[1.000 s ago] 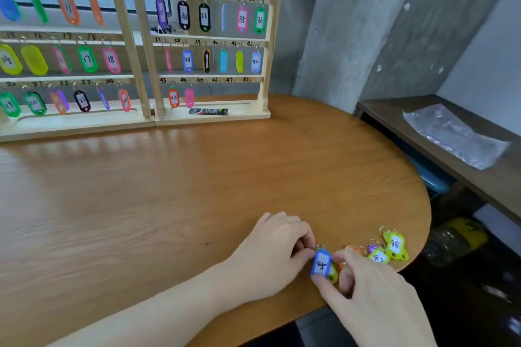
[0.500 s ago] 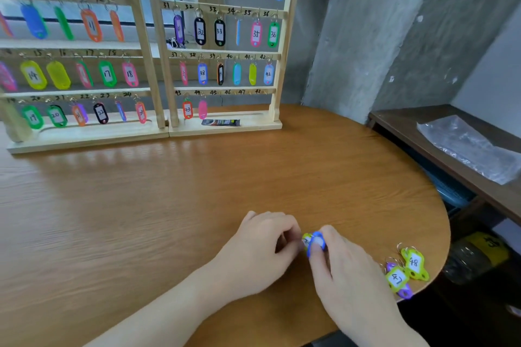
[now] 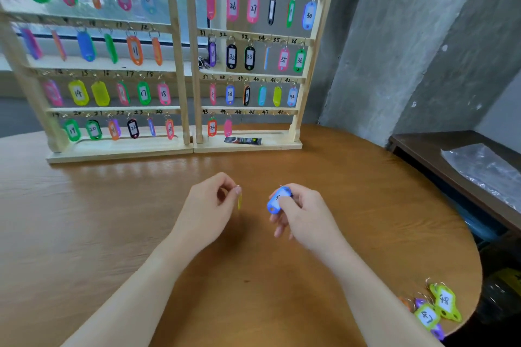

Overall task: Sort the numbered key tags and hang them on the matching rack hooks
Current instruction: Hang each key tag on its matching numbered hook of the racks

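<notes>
I am sitting at the round wooden table point(image 3: 112, 220), which is carrying everything else. Two wooden key racks are standing side by side at its far edge: the left rack point(image 3: 174, 65) is showing tags up to 24, and the right rack point(image 3: 303, 70) is holding rows numbered 25 to 48, its bottom row bearing only the orange 43 tag point(image 3: 212, 127) and a pink tag point(image 3: 227, 128) beside it. A dark sachet point(image 3: 243, 140) is lying on the right rack's base. A dark side shelf point(image 3: 417, 149) with a clear plastic bag point(image 3: 485, 169) is standing to my right.

My left hand point(image 3: 210, 211) is hovering above the table, its thumb and forefinger pinching a yellow key tag point(image 3: 239, 201) seen edge-on. My right hand point(image 3: 300, 214) is gripping a blue key tag point(image 3: 277, 200) with curled fingers, its number blurred. Near the table's right edge, a small cluster of tags is lying, including yellow-green tag 48 point(image 3: 445, 301) and tag 47 point(image 3: 427, 316).
</notes>
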Demonstrator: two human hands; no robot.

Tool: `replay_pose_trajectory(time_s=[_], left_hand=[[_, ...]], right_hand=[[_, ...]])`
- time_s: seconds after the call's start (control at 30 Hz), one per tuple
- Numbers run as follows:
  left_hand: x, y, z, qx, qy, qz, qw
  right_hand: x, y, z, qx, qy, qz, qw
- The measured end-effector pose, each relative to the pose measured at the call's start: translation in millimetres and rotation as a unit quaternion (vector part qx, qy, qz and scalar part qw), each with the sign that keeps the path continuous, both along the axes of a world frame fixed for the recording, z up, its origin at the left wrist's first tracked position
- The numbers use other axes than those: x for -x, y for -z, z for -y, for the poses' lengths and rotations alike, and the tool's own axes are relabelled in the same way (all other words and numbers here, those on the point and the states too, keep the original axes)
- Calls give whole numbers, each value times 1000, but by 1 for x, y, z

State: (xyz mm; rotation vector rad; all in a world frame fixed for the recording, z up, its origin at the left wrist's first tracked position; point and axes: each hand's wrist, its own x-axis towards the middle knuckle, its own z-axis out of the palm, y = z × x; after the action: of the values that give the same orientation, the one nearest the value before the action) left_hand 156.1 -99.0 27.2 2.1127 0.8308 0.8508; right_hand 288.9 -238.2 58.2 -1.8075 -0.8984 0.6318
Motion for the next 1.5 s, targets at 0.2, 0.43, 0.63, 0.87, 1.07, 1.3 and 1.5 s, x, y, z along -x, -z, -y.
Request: replay_pose_trajectory(time_s=[0.2, 0.43, 0.63, 0.87, 1.07, 1.3, 1.5], left_hand=[[9, 4, -22, 20, -57, 61, 996], [8, 15, -36, 7, -86, 64, 994], [6, 21, -42, 17, -83, 62, 994], [5, 21, -42, 25, -81, 59, 995], [4, 23, -41, 28, -76, 59, 995], [1, 17, -38, 21, -30, 63, 997], [3, 16, -37, 59, -31, 75, 995]], right_hand=[[1, -7, -46, -45, -7, -187, 981], [-3, 0, -77, -71, -32, -202, 976], [-6, 19, -87, -71, -31, -253, 964], [-13, 24, -87, -84, -6, -319, 944], [-9, 24, -86, -76, -3, -299, 951], [-18, 13, -103, -137, 74, -296, 943], [-34, 4, -141, -102, 59, -159, 980]])
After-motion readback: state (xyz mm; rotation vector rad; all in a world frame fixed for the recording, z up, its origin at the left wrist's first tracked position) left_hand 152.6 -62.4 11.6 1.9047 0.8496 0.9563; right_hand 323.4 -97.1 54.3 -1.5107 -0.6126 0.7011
